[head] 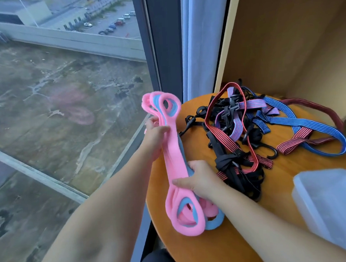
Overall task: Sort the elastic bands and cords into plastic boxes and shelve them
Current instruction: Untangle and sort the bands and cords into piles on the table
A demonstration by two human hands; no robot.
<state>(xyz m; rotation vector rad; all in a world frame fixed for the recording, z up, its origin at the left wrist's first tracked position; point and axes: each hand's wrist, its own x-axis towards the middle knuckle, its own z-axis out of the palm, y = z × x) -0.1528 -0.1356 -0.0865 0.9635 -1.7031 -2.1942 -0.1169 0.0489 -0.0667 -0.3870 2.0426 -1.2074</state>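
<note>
Left hand [155,135] grips the upper neck of the pink and blue elastic bands [171,161], fingers curled round; right hand [201,179] clamps the bundle lower down. Bundle held tilted over the round tabletop's [225,245] left edge. Tangle of striped hooked cords [238,124] lies just right of the hands, with the plastic box [330,198] at the near right.

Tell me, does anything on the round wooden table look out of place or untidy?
The striped and black hooked elastic cords lie in one tangled heap on the round wooden table, unsorted. The pink and blue rubber bands, gripped by the left hand and right hand, overhang the table's window-side edge.
</note>
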